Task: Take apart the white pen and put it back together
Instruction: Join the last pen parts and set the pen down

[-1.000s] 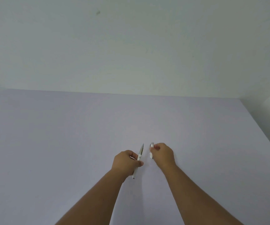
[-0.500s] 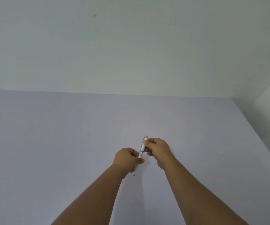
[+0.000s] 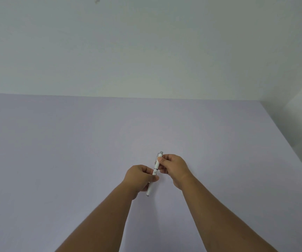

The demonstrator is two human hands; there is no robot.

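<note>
Head view shows left hand (image 3: 140,177) and right hand (image 3: 171,165) fingers pinching the white pen (image 3: 155,171) above the table (image 3: 55,160); crooked twisting could misseat its halves.

Cap end, held apart in right hand (image 3: 172,167) a second ago, now sits back on white pen (image 3: 155,171) barrel. Left hand (image 3: 139,177) grips lower barrel; seating looks complete, hard to confirm.

Soft, even, diffuse light; no glare. Table (image 3: 74,160) evenly lit, only faint shadow beneath forearms near its close edge. Wall (image 3: 146,51) above table dims toward corners. Wide-angle bending at table's far edge. Focus sharp, no blur.
</note>
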